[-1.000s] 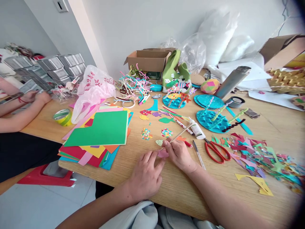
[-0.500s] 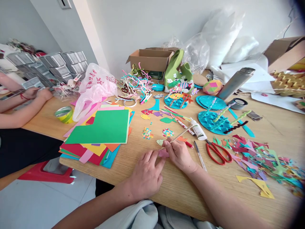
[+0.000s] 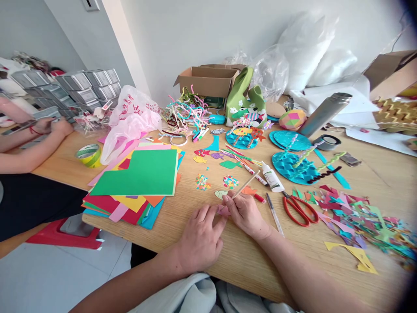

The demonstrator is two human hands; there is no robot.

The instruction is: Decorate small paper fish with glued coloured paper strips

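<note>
A small pink paper cutout (image 3: 223, 210) lies on the table, partly covered by fingers. My left hand (image 3: 201, 237) rests on the tabletop, its fingertips holding down the cutout's left edge. Pinched in my right hand (image 3: 249, 215) is a thin wooden stick (image 3: 246, 182), slanted with its lower tip over the pink paper. A pale green paper fish (image 3: 220, 194) lies just beyond my fingers. Further off are two small piles of paper bits, one by the other: the left pile (image 3: 202, 182) and the right pile (image 3: 230, 181). A white glue bottle (image 3: 273, 177) lies to the right.
Red-handled scissors (image 3: 299, 211), a pen (image 3: 275, 215) and paper scraps (image 3: 365, 217) lie to my right. Coloured paper sheets (image 3: 150, 174) are stacked left. Blue craft discs (image 3: 291, 167) and a steel flask (image 3: 325, 114) stand behind. Another person's hands (image 3: 52, 127) are at far left.
The stick in my right hand has tilted slightly more upright, its upper end shifting left. My left hand stays on the pink paper, and the view has shifted slightly.
</note>
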